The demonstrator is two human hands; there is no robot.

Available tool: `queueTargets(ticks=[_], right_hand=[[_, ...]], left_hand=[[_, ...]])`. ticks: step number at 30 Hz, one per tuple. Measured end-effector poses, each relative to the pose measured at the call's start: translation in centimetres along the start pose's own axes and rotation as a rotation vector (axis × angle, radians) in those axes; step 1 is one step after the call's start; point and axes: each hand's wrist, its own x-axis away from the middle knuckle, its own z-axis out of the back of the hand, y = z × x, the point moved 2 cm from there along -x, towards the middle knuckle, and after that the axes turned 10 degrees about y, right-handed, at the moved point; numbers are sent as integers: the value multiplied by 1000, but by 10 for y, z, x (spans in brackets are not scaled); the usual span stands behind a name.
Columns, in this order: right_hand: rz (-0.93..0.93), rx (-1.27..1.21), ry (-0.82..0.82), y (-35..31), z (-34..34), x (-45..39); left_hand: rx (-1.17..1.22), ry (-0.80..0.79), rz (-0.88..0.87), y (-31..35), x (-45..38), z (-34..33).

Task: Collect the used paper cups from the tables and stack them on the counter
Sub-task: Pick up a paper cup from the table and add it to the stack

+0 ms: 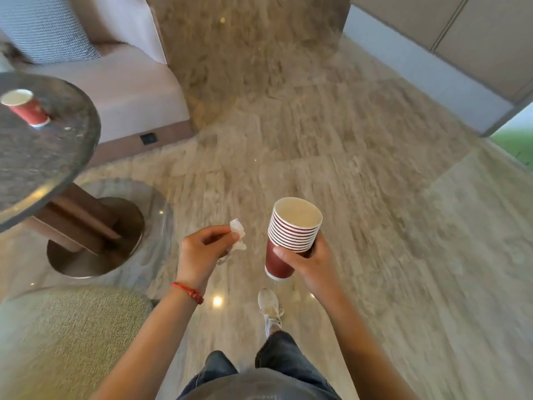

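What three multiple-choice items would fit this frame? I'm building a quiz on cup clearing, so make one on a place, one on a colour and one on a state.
1. Where is the lone cup?
A. on the round table
B. on the floor
C. on the sofa

2. What colour is the outside of the stack?
A. blue
B. green
C. dark red

3. What is the left hand doing?
A. hanging empty
B. pinching a crumpled tissue
C. gripping the stack

Answers:
1. A, as the cup stands on the dark tabletop at the left.
2. C, as the bottom cup's wall is dark red, with white rims above it.
3. B, as the tissue sits between thumb and fingertips, while the right hand grips the stack.
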Motion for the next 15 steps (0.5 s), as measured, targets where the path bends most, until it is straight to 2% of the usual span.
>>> queueTargets(ticks=[8,15], right_hand=[[47,-13,-213,-30,-39,-147],[26,-3,-285,-47,-87,-245]], left_hand=[[25,184,-3,44,-103,-43],[5,276,-27,78,-183,-58]])
